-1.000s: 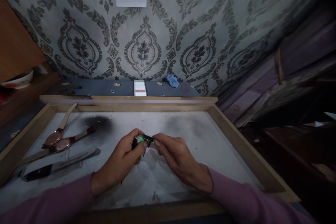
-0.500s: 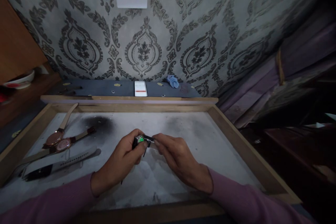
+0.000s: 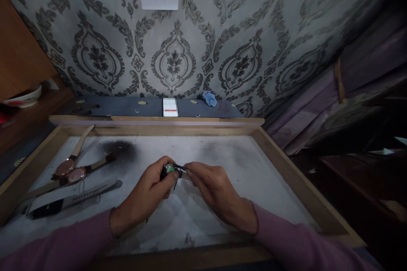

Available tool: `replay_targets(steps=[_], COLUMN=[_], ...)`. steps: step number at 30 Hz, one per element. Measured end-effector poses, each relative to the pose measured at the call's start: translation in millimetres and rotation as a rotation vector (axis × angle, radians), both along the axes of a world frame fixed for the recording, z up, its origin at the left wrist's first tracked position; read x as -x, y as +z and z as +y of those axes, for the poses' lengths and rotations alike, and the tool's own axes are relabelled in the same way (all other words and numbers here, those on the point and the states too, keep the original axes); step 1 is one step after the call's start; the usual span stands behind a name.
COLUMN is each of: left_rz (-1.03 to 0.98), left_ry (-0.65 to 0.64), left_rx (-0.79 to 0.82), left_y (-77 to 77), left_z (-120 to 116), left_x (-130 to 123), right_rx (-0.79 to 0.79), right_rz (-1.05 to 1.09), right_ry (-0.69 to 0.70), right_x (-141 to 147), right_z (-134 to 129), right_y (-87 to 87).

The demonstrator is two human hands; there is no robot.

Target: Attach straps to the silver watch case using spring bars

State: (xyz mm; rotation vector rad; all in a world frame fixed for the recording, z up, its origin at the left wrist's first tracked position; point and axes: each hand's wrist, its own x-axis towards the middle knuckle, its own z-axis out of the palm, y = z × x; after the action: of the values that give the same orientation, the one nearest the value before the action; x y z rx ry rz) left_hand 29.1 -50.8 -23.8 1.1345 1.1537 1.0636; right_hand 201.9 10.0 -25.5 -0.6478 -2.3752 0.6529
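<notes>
In the middle of the head view, my left hand (image 3: 149,190) is closed around a wristwatch (image 3: 171,169) with a greenish dial and a dark strap. The thumb rests by the case, and a dark strip sticks out below this hand. My right hand (image 3: 216,186) is closed at the watch's right side, its fingertips on the dark strap (image 3: 180,167). A pale flat piece shows under those fingers; I cannot make out whether it belongs to the strap. Both hands are held above the white bottom of a shallow wooden tray (image 3: 299,192).
At the tray's left lie two round watches, one larger (image 3: 65,167) and one smaller (image 3: 77,174), and a grey-strapped watch (image 3: 92,190). Behind the tray's back rim are a small white box (image 3: 170,107) and a crumpled blue cloth (image 3: 210,98). A patterned wall rises behind.
Both hands keep nearly the same place and hold on the watch. The green on the dial looks less bright now.
</notes>
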Motion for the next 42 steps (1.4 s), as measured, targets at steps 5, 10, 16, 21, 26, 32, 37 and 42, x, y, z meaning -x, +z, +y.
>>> replay_targets(steps=[5, 10, 16, 21, 26, 32, 37, 42], left_rz=[0.010, -0.002, -0.013, -0.057, -0.072, -0.056, -0.030, -0.053], left_ry=[0.004, -0.007, -0.013, -0.042, -0.052, -0.059, -0.063, -0.065], left_rx=[-0.007, 0.007, 0.026, 0.046, 0.051, 0.063, 0.059, 0.057], left_y=[0.1, -0.2, 1.3, -0.5, -4.0, -0.4, 0.9, 0.5], left_z=[-0.1, 0.5, 0.9, 1.0, 1.3, 0.1, 2.5, 2.7], left_x=[0.7, 1.5, -0.4, -0.3, 1.2, 1.3, 1.6, 0.5], right_rx=[-0.053, -0.144, -0.291, -0.396, -0.474, -0.546, -0.551, -0.546], right_rz=[-0.040, -0.137, -0.247, -0.300, -0.308, -0.318, -0.312, -0.306], right_ry=[0.008, 0.020, 0.043, 0.067, 0.064, 0.036, 0.038, 0.046], right_x=[-2.1, -4.3, -6.9, -8.6, -8.7, -7.1, -7.0, -8.2], right_z=[2.4, 4.5, 5.1, 9.3, 12.6, 10.4, 10.6, 11.3], right_y=[-0.6, 3.3, 8.6, 7.6, 5.4, 8.2, 7.5, 5.1])
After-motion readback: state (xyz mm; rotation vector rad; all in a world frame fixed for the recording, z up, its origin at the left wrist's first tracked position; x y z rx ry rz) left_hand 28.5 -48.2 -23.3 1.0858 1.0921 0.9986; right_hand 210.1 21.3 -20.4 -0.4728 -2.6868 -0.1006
